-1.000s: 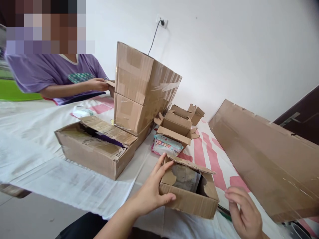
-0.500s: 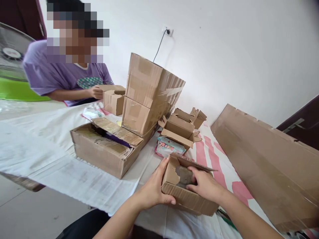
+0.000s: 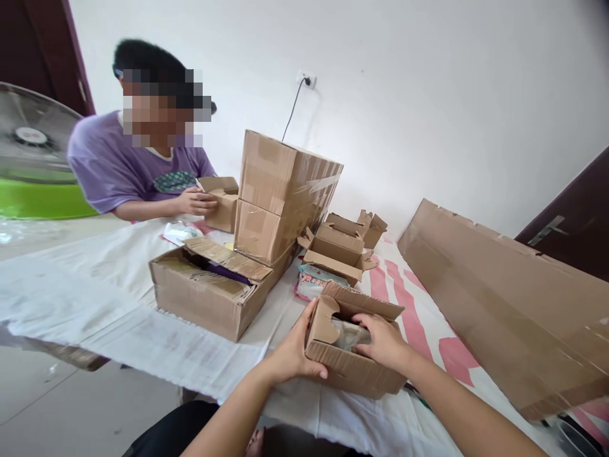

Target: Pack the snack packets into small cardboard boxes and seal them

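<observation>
A small open cardboard box (image 3: 352, 371) stands at the near edge of the cloth-covered table. My left hand (image 3: 294, 351) grips its left wall, thumb over the front edge. My right hand (image 3: 383, 339) reaches into the box from the right, its fingers curled on a grey wrapped item (image 3: 347, 331) inside. The box's flaps (image 3: 364, 301) stand up behind my hands.
A flat open carton (image 3: 204, 295) and two stacked taped boxes (image 3: 280, 197) stand left of centre. Small open boxes (image 3: 340, 244) and a colourful packet (image 3: 311, 282) lie behind mine. A long cardboard sheet (image 3: 504, 298) leans at right. A person in purple (image 3: 133, 171) holds a small box (image 3: 221, 203).
My right hand moved from the table's right side into the small box. The box tilted a little toward me. The view shifted, so the person across shows more fully.
</observation>
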Tool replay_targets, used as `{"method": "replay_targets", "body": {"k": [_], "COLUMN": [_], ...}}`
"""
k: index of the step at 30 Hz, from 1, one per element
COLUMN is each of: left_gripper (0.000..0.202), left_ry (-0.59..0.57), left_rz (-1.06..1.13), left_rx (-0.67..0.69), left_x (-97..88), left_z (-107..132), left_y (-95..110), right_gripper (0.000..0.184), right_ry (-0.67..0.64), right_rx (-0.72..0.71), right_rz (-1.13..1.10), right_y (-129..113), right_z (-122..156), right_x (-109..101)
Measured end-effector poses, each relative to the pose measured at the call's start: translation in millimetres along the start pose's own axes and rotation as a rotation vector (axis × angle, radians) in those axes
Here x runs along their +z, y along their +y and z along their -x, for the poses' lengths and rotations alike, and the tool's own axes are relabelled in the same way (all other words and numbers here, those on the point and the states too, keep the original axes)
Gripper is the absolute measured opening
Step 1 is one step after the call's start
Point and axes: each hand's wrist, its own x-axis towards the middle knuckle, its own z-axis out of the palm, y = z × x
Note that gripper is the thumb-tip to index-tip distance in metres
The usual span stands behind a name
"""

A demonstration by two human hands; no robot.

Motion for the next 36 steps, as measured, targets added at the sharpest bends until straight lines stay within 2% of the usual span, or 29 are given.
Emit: {"method": "replay_targets", "body": {"k": [2,5,7,11,12,14,16,19,22,24,25,28,29,31,32,34,36], "left_gripper": [0.138,0.135,0.134,0.124,0.115,0.091,0.071,0.062,0.061,0.060,0.059,0.057,0.053,0.037,0.029,0.026,0.039], "left_ry": [0.029,0.078,0.131,0.281,0.319,0.392,0.459,0.554,0.691,0.777,0.812,0.893,0.858,0.619,0.457,0.185,0.046], "left_rz": [-0.043,-0.128,-0.163,-0.201,-0.220,-0.286,-0.381,-0.523,-0.660,-0.771,-0.828,-0.900,-0.888,-0.815,-0.780,-0.748,-0.736], "left_rx": [0.006,0.009,-0.005,-0.092,-0.123,-0.175,-0.209,-0.208,-0.035,0.141,0.234,0.481,0.528,0.509,0.433,0.183,-0.067], "left_x": [-1.4,-9.0,-17.7,-36.6,-40.0,-43.6,-43.2,-35.8,-21.8,-10.0,-3.7,15.1,21.3,34.1,40.7,53.6,64.6], "left_z": [1.6,5.0,7.0,9.3,9.5,9.4,8.9,8.6,12.4,19.2,23.9,40.2,44.8,50.2,50.7,47.9,42.3], "left_y": [-1.2,0.1,2.6,6.7,6.5,3.7,-1.7,-8.9,-5.1,5.0,11.2,26.7,29.1,28.4,25.5,16.3,5.6], "right_gripper": [0.015,0.013,0.012,0.013,0.013,0.014,0.017,0.020,0.020,0.014,0.018,0.062,0.071,0.071,0.068,0.063,0.063], "right_ry": [0.007,0.088,0.261,0.756,0.819,0.836,0.757,0.602,0.531,0.608,0.690,0.953,0.985,0.938,0.885,0.818,0.799], "right_rx": [-0.081,-0.163,-0.213,-0.276,-0.272,-0.277,-0.308,-0.326,-0.289,-0.220,-0.167,0.061,0.138,0.253,0.273,0.293,0.296], "right_rz": [-0.035,-0.081,-0.152,-0.244,-0.215,-0.147,-0.083,0.004,0.041,0.053,0.051,-0.047,-0.128,-0.321,-0.400,-0.465,-0.449], "right_y": [-2.7,-8.8,-11.6,-8.1,-5.0,3.5,13.7,27.7,37.7,44.7,49.0,64.6,69.9,79.0,82.3,86.4,88.2], "right_z": [1.6,10.5,21.1,51.0,58.9,72.8,83.1,92.1,97.9,101.8,103.8,108.7,109.4,109.0,107.9,104.7,101.6], "right_x": [0.0,-12.5,-32.0,-80.2,-87.7,-90.5,-75.4,-29.4,20.0,46.3,58.0,95.4,110.1,141.6,156.7,180.6,193.1]}}
